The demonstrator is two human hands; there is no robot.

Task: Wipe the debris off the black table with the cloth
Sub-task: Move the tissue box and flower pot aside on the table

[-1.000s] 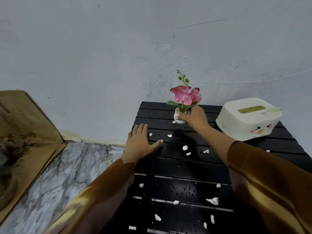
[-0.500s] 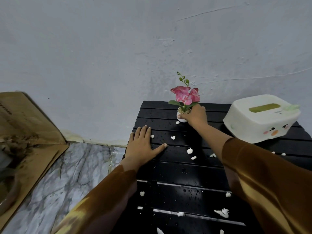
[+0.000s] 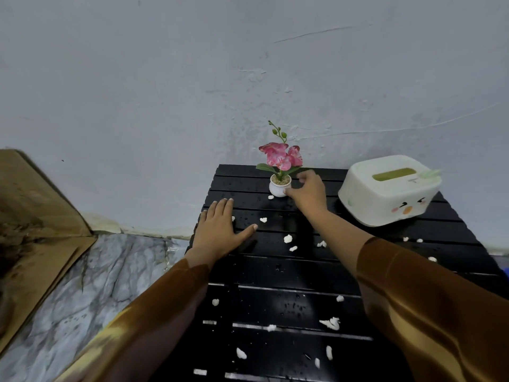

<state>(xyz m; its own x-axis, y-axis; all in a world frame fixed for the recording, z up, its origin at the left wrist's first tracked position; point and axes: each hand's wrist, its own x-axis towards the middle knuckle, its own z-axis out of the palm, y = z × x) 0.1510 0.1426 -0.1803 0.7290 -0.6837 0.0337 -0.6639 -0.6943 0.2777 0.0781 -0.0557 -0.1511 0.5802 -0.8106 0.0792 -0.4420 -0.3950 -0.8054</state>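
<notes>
At the left edge of the frame a sheet of brown cardboard (image 3: pixel 35 216) leans over a marbled grey floor (image 3: pixel 91 279). Your left hand (image 3: pixel 219 230) lies flat and released on the left rim of the black slatted desk (image 3: pixel 289 274), palm down, fingers together and pointing up the frame, thumb spread toward the centre; its brown sleeve (image 3: pixel 143 323) runs off the bottom left. Just right of it, at centre frame, your right hand (image 3: pixel 308 193) reaches to the far slats with fingers curled loosely; the thumb tip touches the side of the small white pot (image 3: pixel 279 187) holding a pink flower (image 3: pixel 281 158), but the hand is not closed around it. Its sleeve (image 3: pixel 429 307) fills the lower right and hides that corner of the desk.

White debris (image 3: pixel 287 238) lies scattered over the slats from the centre down to the bottom edge, with a few crumbs at the right near a white tissue box (image 3: pixel 385 191), which sits tilted at the desk's far right corner. No cloth shows anywhere in view. Fine droplets or specks dot the dark slats; which they are you cannot tell. A scuffed, pale grey wall (image 3: pixel 192 78) fills the upper half of the frame.
</notes>
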